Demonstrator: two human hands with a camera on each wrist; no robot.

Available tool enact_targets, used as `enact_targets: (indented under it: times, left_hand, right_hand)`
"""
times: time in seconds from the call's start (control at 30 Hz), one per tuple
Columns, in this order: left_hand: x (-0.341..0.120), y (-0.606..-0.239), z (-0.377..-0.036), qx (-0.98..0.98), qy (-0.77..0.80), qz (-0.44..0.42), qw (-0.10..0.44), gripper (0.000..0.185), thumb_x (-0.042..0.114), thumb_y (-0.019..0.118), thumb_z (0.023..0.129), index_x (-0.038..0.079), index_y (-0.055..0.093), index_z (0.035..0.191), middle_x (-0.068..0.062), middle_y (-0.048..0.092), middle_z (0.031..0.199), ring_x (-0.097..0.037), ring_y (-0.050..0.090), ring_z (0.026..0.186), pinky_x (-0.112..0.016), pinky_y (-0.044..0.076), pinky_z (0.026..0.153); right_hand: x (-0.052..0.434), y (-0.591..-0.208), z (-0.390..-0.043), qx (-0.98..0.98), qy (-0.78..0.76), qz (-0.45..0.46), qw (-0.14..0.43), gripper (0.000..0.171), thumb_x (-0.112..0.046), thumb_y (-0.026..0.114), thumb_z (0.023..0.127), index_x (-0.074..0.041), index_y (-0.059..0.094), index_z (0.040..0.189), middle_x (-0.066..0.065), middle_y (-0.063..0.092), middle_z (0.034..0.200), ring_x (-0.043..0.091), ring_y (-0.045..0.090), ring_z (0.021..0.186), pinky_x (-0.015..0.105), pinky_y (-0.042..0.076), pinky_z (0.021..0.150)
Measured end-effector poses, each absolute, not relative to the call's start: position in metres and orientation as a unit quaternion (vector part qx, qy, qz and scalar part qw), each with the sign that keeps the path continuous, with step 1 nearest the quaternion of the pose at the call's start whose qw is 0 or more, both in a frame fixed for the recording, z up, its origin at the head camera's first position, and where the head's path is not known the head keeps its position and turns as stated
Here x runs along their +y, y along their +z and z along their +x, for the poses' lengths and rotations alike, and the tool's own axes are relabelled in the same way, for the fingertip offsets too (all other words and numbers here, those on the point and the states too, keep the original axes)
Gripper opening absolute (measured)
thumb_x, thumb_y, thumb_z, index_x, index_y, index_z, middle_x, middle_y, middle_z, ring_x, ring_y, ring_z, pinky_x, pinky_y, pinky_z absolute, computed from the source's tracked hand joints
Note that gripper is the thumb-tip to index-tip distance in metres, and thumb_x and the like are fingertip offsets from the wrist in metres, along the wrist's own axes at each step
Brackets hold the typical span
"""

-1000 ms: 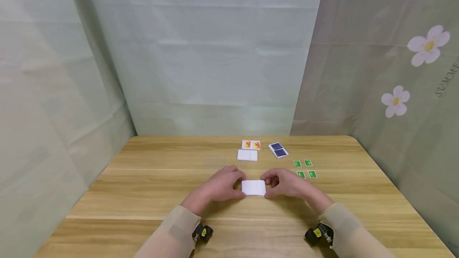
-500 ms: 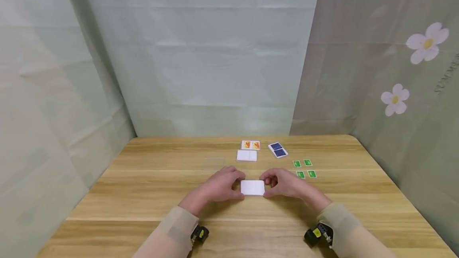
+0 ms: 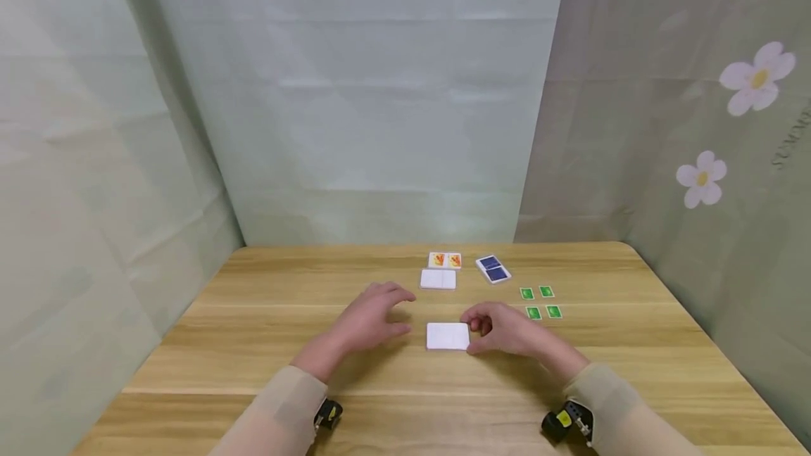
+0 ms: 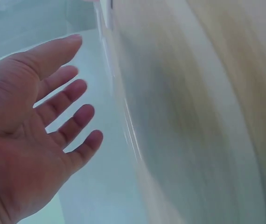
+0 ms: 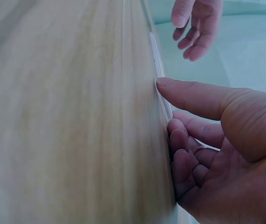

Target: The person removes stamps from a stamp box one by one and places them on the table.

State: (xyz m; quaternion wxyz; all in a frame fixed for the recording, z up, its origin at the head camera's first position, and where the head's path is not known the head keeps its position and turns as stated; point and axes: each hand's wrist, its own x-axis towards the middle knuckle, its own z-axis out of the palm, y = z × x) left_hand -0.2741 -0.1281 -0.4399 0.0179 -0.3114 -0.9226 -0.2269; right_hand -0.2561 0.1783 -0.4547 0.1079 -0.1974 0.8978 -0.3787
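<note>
A neat stack of white cards [image 3: 448,336] lies flat on the wooden table in front of the person. At its right short side, my right hand [image 3: 507,329] holds the stack, thumb at the near corner and index finger at the far one. The right wrist view shows the thumb [image 5: 189,95] at the thin edge of the cards, the other fingers curled against the table. My left hand [image 3: 370,319] hovers left of the stack, apart from it. In the left wrist view the left hand's fingers [image 4: 72,100] are spread and relaxed, with nothing in them.
Behind the stack lies a second white card pile [image 3: 438,279], with an orange-pictured card [image 3: 445,260] just beyond. A dark blue card [image 3: 493,269] with a white border lies angled to their right. Several small green cards [image 3: 533,313] sit beyond the right hand. Curtains enclose the table [image 3: 253,343].
My left hand has let go of the stack's left side and drawn back to the left, its fingers opening. The right hand stays at the right side.
</note>
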Motion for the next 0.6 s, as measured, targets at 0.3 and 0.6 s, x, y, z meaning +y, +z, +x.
enact_targets:
  times: [0.3,0.6]
  left_hand:
    - [-0.141,-0.441,-0.290,-0.931,-0.238,-0.273,0.054,0.054,0.017,0.088,0.097,0.004,0.068,0.145,-0.016,0.063,0.150,-0.042,0.055,0.142,-0.058,0.042,0.121]
    - [-0.163,-0.445,-0.308,-0.941,-0.206,-0.261,0.054,0.058,0.013,0.086,0.098,0.001,0.064,0.149,-0.020,0.060,0.154,-0.044,0.053,0.144,-0.060,0.041,0.122]
  right_hand:
    - [0.177,-0.455,-0.254,0.897,-0.384,-0.188,0.110,0.036,-0.010,0.095,0.087,-0.010,0.075,0.117,0.001,0.063,0.100,0.020,0.056,0.093,0.029,0.046,0.078]
    - [0.177,-0.456,-0.253,0.900,-0.382,-0.176,0.112,0.038,-0.009,0.096,0.086,-0.010,0.075,0.118,0.002,0.062,0.100,0.021,0.056,0.094,0.033,0.047,0.080]
